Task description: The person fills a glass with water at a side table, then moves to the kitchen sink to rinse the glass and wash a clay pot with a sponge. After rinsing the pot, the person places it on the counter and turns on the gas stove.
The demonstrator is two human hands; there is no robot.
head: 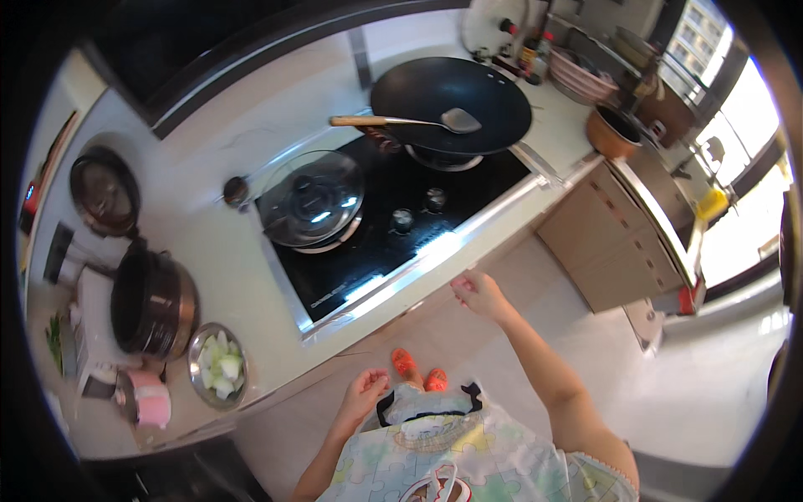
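My left hand (pixel 366 392) is low in front of my body with the fingers curled and nothing visible in it. Just off the counter's front edge hangs my right hand (pixel 480 293), loosely closed and holding nothing that I can see. Nearest to it is the black glass gas hob (pixel 376 276) with two knobs. A black wok (pixel 439 88) sits on the far right burner, and a wooden-handled metal spatula (pixel 461 120) lies across it. Over the left burner rests a clear glass lid (pixel 313 197); what is under it is hard to make out.
On the counter at left stand a metal bowl of cut pale green vegetable pieces (pixel 219 367), a dark pot (pixel 157 307) and a small pink pot (pixel 150 398). At right are an orange pot (pixel 615 132), a pink basket (pixel 580 78) and sauce bottles (pixel 533 56).
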